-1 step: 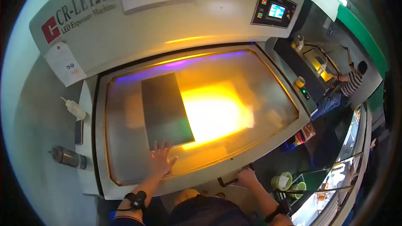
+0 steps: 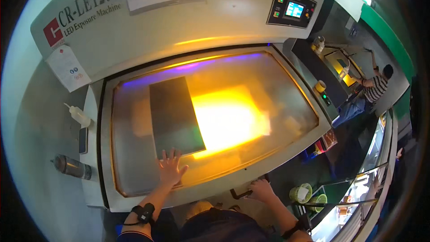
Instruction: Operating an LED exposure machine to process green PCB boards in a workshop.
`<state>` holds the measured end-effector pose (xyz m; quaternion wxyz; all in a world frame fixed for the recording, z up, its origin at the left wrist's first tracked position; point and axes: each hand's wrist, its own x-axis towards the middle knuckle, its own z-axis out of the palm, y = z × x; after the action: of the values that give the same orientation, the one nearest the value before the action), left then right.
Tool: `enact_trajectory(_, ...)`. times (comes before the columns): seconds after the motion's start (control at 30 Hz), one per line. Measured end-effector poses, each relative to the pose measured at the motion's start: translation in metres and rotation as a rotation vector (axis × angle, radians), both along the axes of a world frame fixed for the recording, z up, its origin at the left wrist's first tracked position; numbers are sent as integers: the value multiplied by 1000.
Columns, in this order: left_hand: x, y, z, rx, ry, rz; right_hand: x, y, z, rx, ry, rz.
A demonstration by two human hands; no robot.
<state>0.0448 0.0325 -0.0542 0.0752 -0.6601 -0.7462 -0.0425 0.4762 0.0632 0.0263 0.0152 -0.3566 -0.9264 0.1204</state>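
Observation:
My left hand [image 2: 170,170] lies flat with fingers spread on the glossy bed [image 2: 130,161] of an exposure machine. Its fingertips reach the near edge of a dark rectangular sheet [image 2: 174,116]. Below the bed's front rim, my right hand [image 2: 262,190] is closed around a dark bent handle [image 2: 238,194]. Bright yellow light [image 2: 230,116] glares off the bed just right of the sheet, washing out detail there.
Behind the bed rises the machine's pale hood [image 2: 233,22] with a control panel [image 2: 292,10]. On the left ledge are a squeeze bottle [image 2: 79,115], a phone [image 2: 83,140] and a dark-capped cylinder [image 2: 74,167]. Green baskets [image 2: 300,193] stand lower right; another person [image 2: 374,90] works at far right.

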Motion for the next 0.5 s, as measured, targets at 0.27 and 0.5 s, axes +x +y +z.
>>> enact_trajectory(0.27, 92, 52, 45, -529, -324, 342, 77, -21, -35, -720, 324, -314)
enact_trajectory(0.5, 87, 65, 53, -640, -307, 406, 39, 64, -191, -485, 433, -326)
